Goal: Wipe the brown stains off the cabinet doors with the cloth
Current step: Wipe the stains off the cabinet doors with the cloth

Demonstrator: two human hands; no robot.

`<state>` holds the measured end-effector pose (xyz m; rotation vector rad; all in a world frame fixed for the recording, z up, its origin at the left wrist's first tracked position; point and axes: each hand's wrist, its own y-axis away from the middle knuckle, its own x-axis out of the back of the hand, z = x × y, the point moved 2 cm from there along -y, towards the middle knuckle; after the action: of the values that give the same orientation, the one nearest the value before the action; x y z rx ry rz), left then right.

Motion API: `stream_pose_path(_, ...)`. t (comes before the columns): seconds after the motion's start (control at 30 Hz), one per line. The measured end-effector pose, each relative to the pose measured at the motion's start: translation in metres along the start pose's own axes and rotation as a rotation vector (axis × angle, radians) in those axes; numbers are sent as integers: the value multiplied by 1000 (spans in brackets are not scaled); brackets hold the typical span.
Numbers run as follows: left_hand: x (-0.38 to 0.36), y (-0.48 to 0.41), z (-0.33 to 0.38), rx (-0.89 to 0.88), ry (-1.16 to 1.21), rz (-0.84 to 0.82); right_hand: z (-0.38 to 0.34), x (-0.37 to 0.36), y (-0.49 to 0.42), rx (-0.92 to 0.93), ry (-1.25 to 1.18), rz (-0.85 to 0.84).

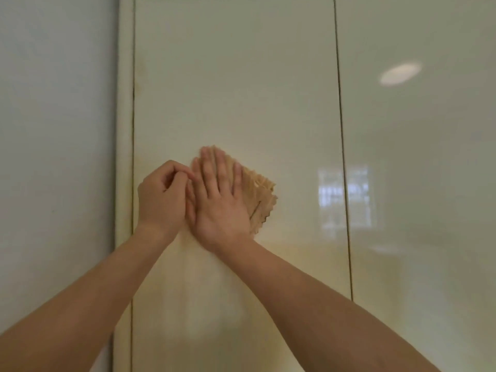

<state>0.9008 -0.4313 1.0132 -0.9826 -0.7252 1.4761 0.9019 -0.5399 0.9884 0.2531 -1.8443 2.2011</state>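
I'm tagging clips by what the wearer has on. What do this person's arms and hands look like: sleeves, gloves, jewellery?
No sleeve shows on the left forearm or the right forearm up to the picture's edge. The left hand and right hand are ungloved. No watch or bracelet at either wrist; a thin ring cannot be ruled out in the blur.

Left hand point(161, 197), right hand point(220, 202), bare forearms point(308, 299)

Right hand point(220, 200) flat on the cloth point(259, 191), cloth against the left door point(233, 76). The left hand point(163, 197) is just beside, perhaps pinching the cloth's edge. The second door point(416, 157) sits to the right.
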Motion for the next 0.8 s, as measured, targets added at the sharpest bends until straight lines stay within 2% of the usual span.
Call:
stream_pose_path(0.07, 25, -1, -10, 5, 52, 90, -44, -20, -4, 79, -25, -70)
stream_pose_path(0.17, 52, 4, -19, -12, 54, 114, -90, -33, 15, 181, -166, -472)
stream_pose_path(0.2, 57, 6, -21, -7, 41, 101, -95, -35, 23, 241, -194, -540)
stream_pose_path(0.33, 53, 18, -20, 31, 6, 78, -79, -53, 50, 425, -119, -232)
stream_pose_path(0.4, 30, 30, -14, 42, 13, 15, -57, -50, 67, 463, -108, -194)
stream_pose_path(0.47, -1, 42, -5, 35, 26, -43, -21, -35, 81, 440, -81, -166)
stream_pose_path(0.53, -36, 53, 3, 18, 39, -83, 26, -18, 90, 403, -105, -44)
stream_pose_path(0.6, -75, 64, 13, 16, 69, -110, 80, 5, 104, 371, -35, -27)
stream_pose_path(0.8, -210, 111, 57, 25, 164, -208, 260, 94, 162, 92, 123, 36)
